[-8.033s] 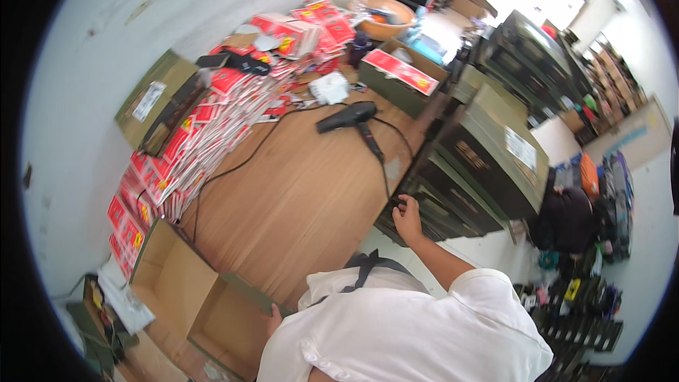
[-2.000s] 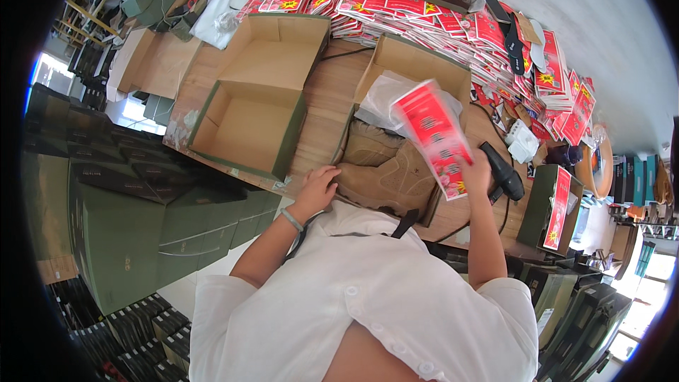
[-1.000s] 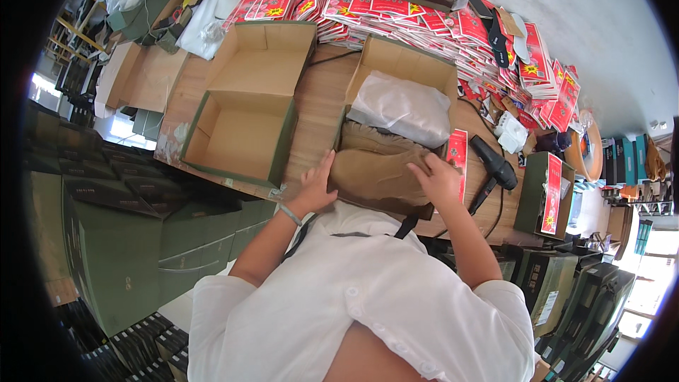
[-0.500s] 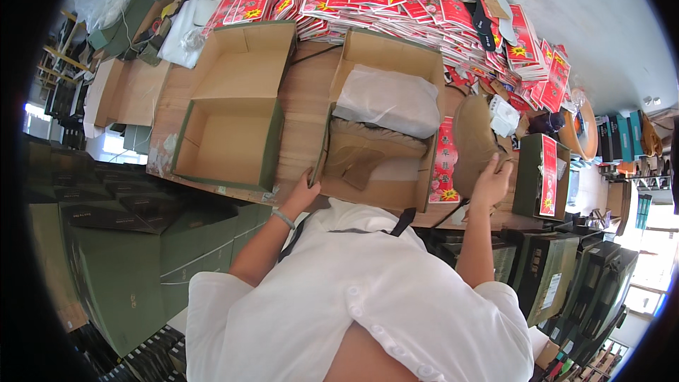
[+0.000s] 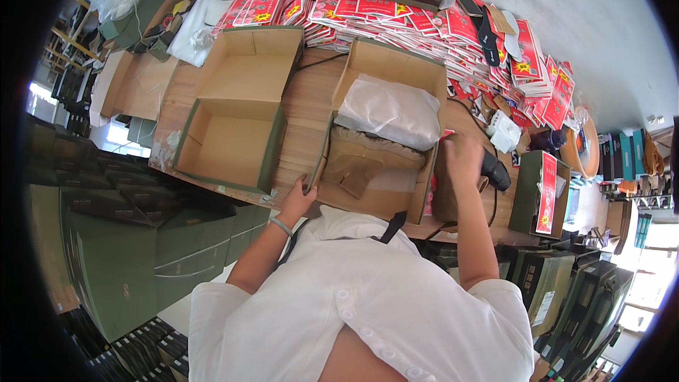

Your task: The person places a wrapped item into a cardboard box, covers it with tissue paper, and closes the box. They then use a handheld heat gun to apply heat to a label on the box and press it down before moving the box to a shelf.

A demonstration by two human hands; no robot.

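My left hand (image 5: pixel 300 197) grips the near left edge of an open shoe box (image 5: pixel 392 206), its thumb and fingers around the cardboard wall. Inside that box lies a brown boot (image 5: pixel 353 163), and behind it a bundle wrapped in white paper (image 5: pixel 389 110). Beyond the box's right side my right hand (image 5: pixel 463 158) is smeared by motion, over a second brown boot (image 5: pixel 445 199). Its fingers cannot be made out. Just right of this hand a black rounded object (image 5: pixel 496 171) lies on the table, partly covered.
An empty green box (image 5: pixel 225 143) stands open on the left. Red printed packets (image 5: pixel 382 21) are heaped along the back. At the right stands a small green box (image 5: pixel 530 194) with a red packet. Cords cross the wooden table (image 5: pixel 300 127). Stacked green boxes (image 5: pixel 113 255) flank it below.
My right hand has moved left and farther from me. The boot by it has shifted left and nearer to me, uncovering the black object. My left hand stays on the box edge.
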